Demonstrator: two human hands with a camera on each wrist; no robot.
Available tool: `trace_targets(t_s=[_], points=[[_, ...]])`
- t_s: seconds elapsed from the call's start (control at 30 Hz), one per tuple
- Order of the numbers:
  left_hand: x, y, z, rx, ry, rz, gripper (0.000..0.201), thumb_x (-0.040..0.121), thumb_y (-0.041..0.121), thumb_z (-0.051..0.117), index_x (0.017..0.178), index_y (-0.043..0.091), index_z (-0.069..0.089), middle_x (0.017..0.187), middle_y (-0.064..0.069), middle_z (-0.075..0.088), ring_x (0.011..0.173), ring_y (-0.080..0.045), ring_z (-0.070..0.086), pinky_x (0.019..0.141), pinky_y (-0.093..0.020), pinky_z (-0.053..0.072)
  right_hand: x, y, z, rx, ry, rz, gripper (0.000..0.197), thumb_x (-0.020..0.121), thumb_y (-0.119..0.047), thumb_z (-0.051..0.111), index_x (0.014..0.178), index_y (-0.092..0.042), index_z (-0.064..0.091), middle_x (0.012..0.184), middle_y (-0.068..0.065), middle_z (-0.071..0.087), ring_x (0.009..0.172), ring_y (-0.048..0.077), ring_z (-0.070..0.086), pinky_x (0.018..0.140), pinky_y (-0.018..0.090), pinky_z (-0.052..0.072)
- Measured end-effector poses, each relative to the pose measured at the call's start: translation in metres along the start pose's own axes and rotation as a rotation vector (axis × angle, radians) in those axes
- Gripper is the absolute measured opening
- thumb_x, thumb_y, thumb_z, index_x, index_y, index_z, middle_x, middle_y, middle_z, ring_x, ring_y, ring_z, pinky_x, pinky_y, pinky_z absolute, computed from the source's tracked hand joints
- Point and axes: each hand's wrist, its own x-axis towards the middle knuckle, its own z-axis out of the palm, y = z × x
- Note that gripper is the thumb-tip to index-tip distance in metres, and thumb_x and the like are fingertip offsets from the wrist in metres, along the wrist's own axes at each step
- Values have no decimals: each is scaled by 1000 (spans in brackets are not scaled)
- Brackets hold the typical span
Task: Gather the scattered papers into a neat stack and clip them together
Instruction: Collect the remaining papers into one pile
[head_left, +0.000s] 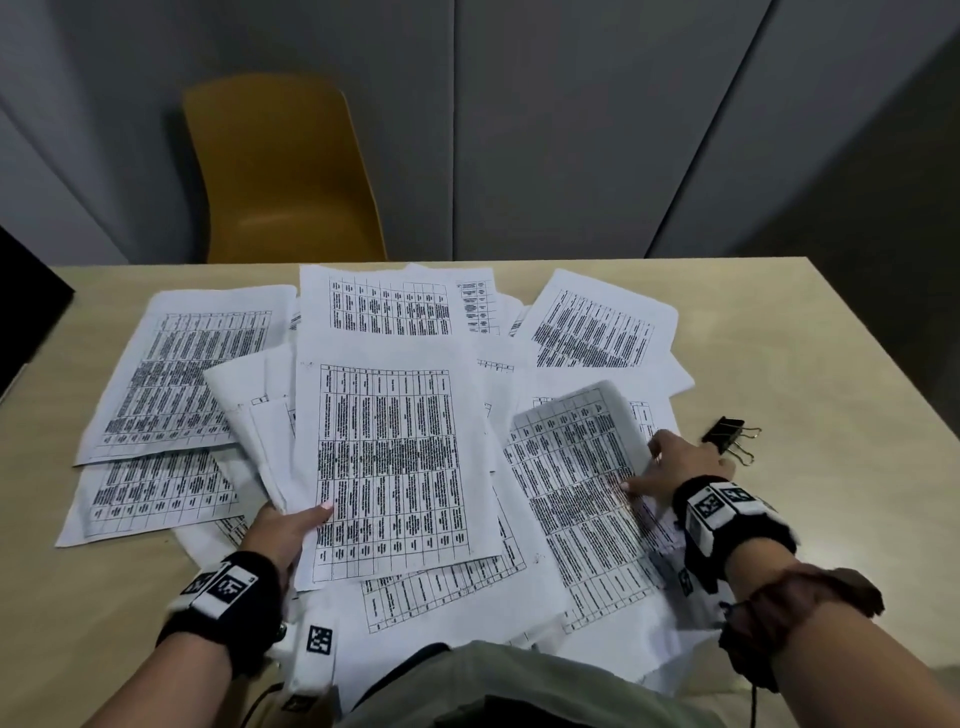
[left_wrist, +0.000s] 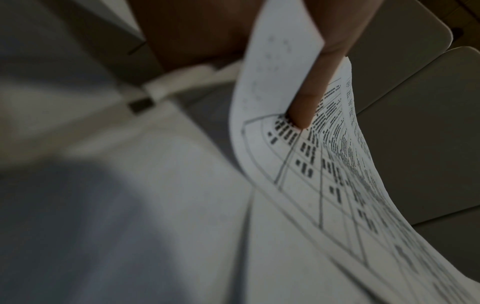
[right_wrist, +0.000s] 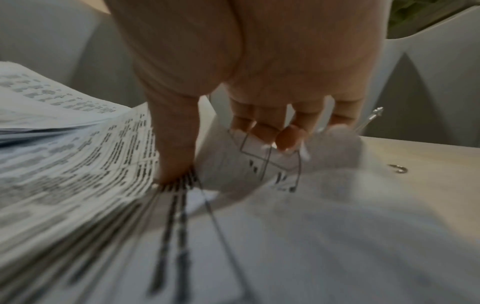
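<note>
- The papers (head_left: 384, 447), white sheets printed with dense black tables, lie scattered and overlapping over most of the pale wooden table (head_left: 810, 364), spreading from about 9 o'clock round to 2 o'clock and down to the near edge at 6 o'clock.
- The left hand (head_left: 280, 530), at about 7 o'clock, pinches the lower left edge of a central sheet: the thumb lies on the printed face and the other fingers are hidden under the paper. The left wrist view shows one finger (left_wrist: 309, 98) pressed along that sheet's printed side, with the page curving away from it.
- The right hand (head_left: 680, 467), at about 4 o'clock, grips the right edge of another sheet (head_left: 576, 483), which curls upward at its far end. In the right wrist view the thumb (right_wrist: 176, 144) presses down on the printed face while the curled fingertips (right_wrist: 288, 137) hook the rolled paper edge.
- A black binder clip (head_left: 727, 436) with wire handles lies on the bare table just beyond the right hand, at about 3 o'clock, just off the paper spread.
- A mustard-yellow chair (head_left: 280, 171) stands behind the table at 11 o'clock.
</note>
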Motion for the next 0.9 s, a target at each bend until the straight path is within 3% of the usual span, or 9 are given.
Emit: trace_targets(t_s=[0.17, 0.3, 0.4, 0.47, 0.57, 0.67, 0.73, 0.83, 0.9], points=[[1, -2, -2, -1, -20, -4, 43, 78, 17, 71, 113, -3, 55, 109, -19, 64, 106, -35, 57, 96, -41, 39, -13, 9, 11, 183, 141, 150, 63, 59, -49, 80, 114, -28, 56, 132, 17, 37, 124, 38, 32, 102, 49, 31], [-1, -1, -1, -6, -15, 4, 45, 80, 18, 70, 116, -3, 53, 113, -21, 61, 107, -35, 54, 91, -38, 37, -24, 12, 20, 500, 87, 302, 98, 59, -36, 86, 138, -24, 29, 135, 24, 27, 119, 47, 39, 98, 52, 38], [-7, 3, 1, -16, -25, 35, 40, 83, 12, 66, 116, -6, 53, 112, -17, 61, 101, -31, 53, 89, -33, 35, -28, 6, 21, 687, 101, 269, 111, 62, -16, 85, 145, -23, 12, 135, 25, 36, 109, 46, 53, 92, 50, 45], [-16, 9, 4, -30, -41, 49, 35, 86, 4, 61, 117, -8, 52, 107, -14, 58, 97, -26, 51, 87, -30, 34, -27, 2, 22, 813, 111, 268, 103, 62, -10, 84, 142, -19, 19, 130, 24, 49, 109, 42, 56, 90, 47, 48], [-19, 10, 6, -17, -19, 65, 35, 85, 1, 60, 117, -12, 52, 104, -17, 59, 94, -26, 51, 85, -29, 35, -26, 4, 23, 951, -52, 249, 78, 62, -18, 85, 126, -4, 44, 115, 22, 61, 96, 36, 62, 77, 42, 54], [-14, 6, 3, -8, 6, 48, 36, 83, 5, 64, 113, -10, 54, 110, -24, 63, 91, -28, 54, 85, -31, 37, -31, 9, 23, 997, -93, 155, 55, 65, -11, 82, 113, 0, 57, 96, 20, 65, 82, 32, 63, 78, 43, 55], [-12, 6, 2, -3, 0, 40, 34, 82, 5, 65, 110, -11, 54, 109, -23, 63, 90, -29, 55, 85, -32, 39, -37, 6, 24, 961, -107, 70, 45, 66, -4, 80, 105, 1, 59, 86, 17, 64, 73, 29, 61, 71, 38, 54], [-12, 6, 3, 5, -5, 53, 34, 83, 4, 64, 111, -11, 54, 107, -24, 62, 92, -30, 55, 88, -34, 39, -45, -3, 26, 772, -137, 23, 32, 70, -9, 79, 94, 0, 59, 72, 9, 60, 62, 21, 55, 57, 24, 43], [-12, 6, 3, -2, 1, 58, 35, 82, 6, 65, 111, -9, 54, 106, -22, 63, 93, -31, 56, 88, -34, 40, -48, -6, 23, 693, -48, 2, 25, 76, -8, 72, 97, 0, 61, 74, 10, 59, 65, 22, 53, 57, 23, 38]])
